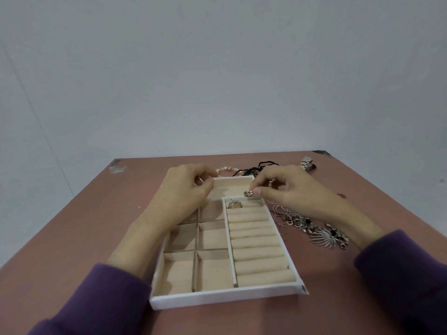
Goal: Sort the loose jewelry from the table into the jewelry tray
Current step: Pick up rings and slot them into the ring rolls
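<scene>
Well, the person in purple sleeves (96,298) has both hands over the far end of the white jewelry tray (217,298), lined in beige velvet, which sits on the reddish-brown table (72,238). The right hand (285,187) pinches a small metal ring (249,193) between thumb and forefinger, just above the farthest of the tray's padded rolls. Down in that farthest slot a silver ring (235,203) stands upright. The left hand (188,189) hovers over the tray's far left corner, fingers curled, thumb against forefinger; whether it grips anything I cannot tell. Just right of the tray lies a tangle of loose silver hoops and earrings (302,223). Beyond the tray's far edge lie a pale bead bracelet (226,168), a black cord (251,169) and, further right, a metal watch band (306,163).
</scene>
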